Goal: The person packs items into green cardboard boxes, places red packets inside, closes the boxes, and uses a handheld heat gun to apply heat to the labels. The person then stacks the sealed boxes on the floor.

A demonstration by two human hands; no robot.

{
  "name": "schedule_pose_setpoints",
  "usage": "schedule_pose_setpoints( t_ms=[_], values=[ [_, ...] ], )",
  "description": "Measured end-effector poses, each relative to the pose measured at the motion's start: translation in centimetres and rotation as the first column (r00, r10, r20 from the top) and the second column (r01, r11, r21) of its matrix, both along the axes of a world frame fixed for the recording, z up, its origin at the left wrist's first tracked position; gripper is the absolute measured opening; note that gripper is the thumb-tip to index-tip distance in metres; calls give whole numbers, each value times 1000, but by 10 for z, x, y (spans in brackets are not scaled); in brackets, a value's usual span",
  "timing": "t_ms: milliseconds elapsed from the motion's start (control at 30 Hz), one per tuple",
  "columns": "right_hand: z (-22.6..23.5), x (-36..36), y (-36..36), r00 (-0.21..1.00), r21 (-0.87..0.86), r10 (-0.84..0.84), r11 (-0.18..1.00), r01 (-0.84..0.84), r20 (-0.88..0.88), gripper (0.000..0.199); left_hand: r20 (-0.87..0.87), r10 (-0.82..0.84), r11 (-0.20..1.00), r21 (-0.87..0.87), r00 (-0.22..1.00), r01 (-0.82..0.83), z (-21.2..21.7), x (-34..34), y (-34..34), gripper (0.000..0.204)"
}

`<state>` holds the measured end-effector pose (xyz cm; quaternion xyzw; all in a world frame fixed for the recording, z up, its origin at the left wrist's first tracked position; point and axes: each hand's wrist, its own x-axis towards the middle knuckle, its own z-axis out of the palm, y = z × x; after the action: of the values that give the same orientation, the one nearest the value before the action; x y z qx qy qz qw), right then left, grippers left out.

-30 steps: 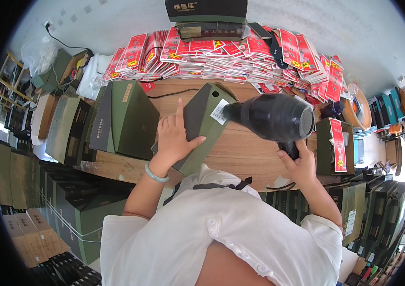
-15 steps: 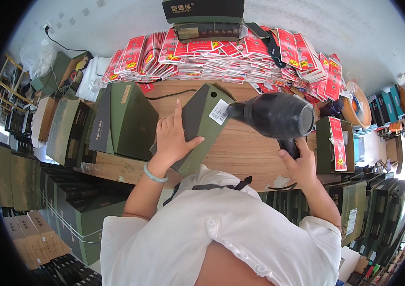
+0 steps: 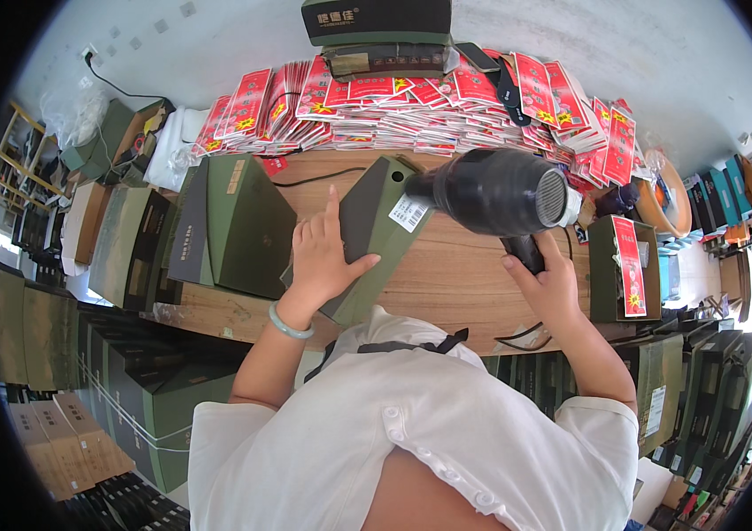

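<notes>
Heat goes best where my flat, open left hand (image 3: pixel 327 261) pins the box (image 3: pixel 376 230) while my right hand (image 3: pixel 546 283) grips the dryer (image 3: pixel 495 190), nozzle near its label (image 3: pixel 411 212).

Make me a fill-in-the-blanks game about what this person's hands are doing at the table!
1. The right hand holds a black ____.
2. The left hand rests flat on a green ____.
3. The left wrist wears a pale green ____.
4. Behind the wooden table lies a heap of red ____.

Missing words: hair dryer; box; bangle; packets.
</notes>
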<state>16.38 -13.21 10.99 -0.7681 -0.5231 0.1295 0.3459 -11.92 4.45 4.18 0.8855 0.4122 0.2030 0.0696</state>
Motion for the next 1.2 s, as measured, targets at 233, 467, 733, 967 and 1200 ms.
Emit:
schedule_pose_setpoints(
  t_ms=[233,467,733,967,1200],
  values=[
    [2,-1,2,999,20,44,999,-44,-5,52,-9,-4,1000,-5,1000,4,3,1,0,123],
    [-2,4,-10,994,116,103,988,-98,-43,51,-16,11,1000,-20,1000,-11,2,1,-1,122],
    [-4,13,-21,994,33,97,995,-95,-51,52,-59,12,998,-66,998,-16,9,1,-2,122],
    [-12,21,-26,994,34,94,995,-92,-55,51,-90,27,995,-98,996,-36,11,0,0,123],
    [-17,31,-14,992,64,98,994,-93,-84,52,-116,26,993,-112,993,-39,14,3,-2,122]
  ],
)
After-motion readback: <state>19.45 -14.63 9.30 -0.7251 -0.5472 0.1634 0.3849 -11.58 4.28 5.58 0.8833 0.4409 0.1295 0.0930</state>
